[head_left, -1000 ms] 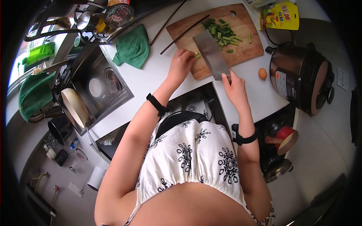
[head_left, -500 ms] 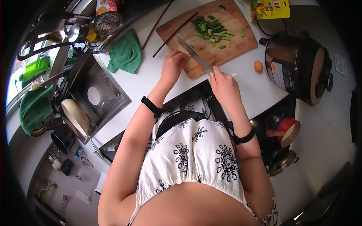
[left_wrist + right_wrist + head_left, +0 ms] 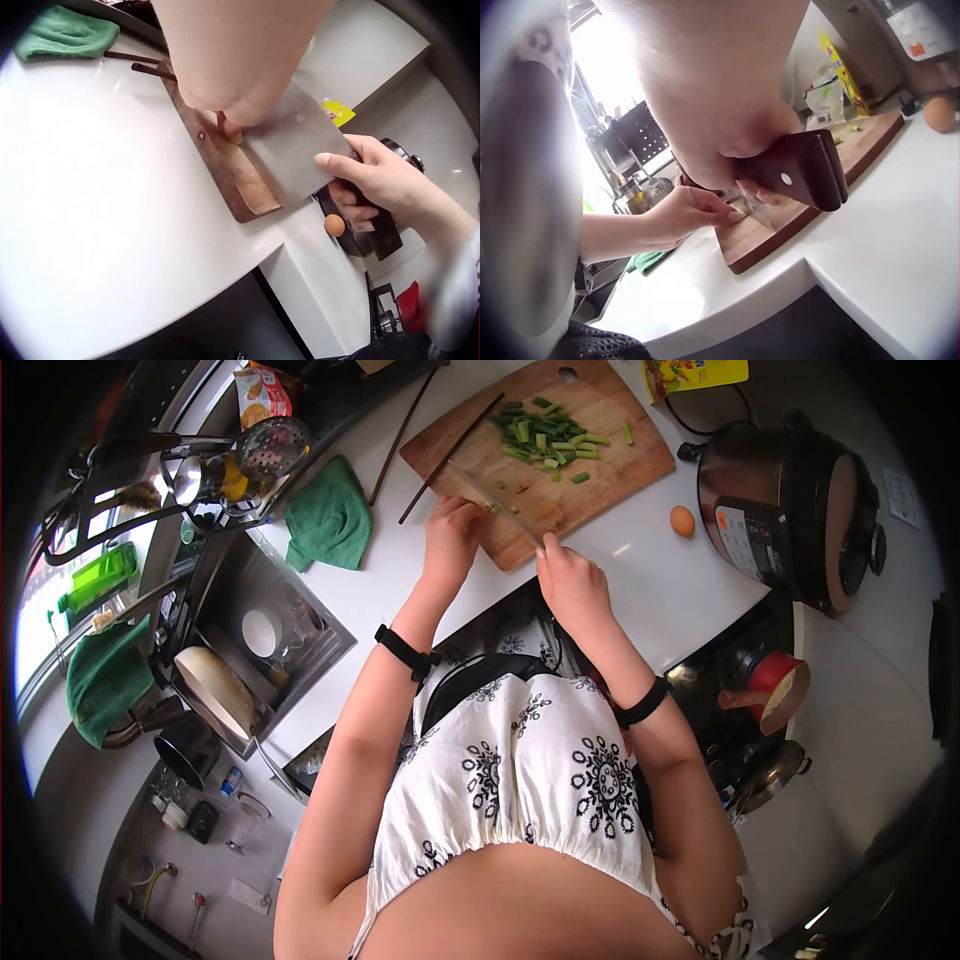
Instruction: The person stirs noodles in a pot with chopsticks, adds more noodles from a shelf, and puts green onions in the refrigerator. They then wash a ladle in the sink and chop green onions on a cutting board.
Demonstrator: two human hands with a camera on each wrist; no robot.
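Note:
My right hand [image 3: 575, 585] grips the dark wooden handle of a cleaver [image 3: 300, 146], its thumb against the broad steel blade. Seen from my head, the blade is nearly edge-on, standing over the near left part of a wooden cutting board [image 3: 625, 445]. Beside the blade, my left hand [image 3: 452, 545] pinches a short pale-green scallion piece [image 3: 740, 215] against the board, its fingertips close to the steel. Farther back on the board lies a loose heap of cut scallion [image 3: 540, 432], with several stray bits around it.
Two dark chopsticks lie at the left, one chopstick [image 3: 452, 458] across the board's edge. A green cloth [image 3: 328, 515], sink [image 3: 320, 650] and utensil rack are left. An egg [image 3: 682, 521], rice cooker [image 3: 770, 510] and yellow packet [image 3: 700, 372] stand right; a red pot [image 3: 780, 680] sits below.
The cleaver has swung from showing its flat side to nearly edge-on, and my right hand has come left toward the left hand. My left hand keeps its pinch on the scallion piece.

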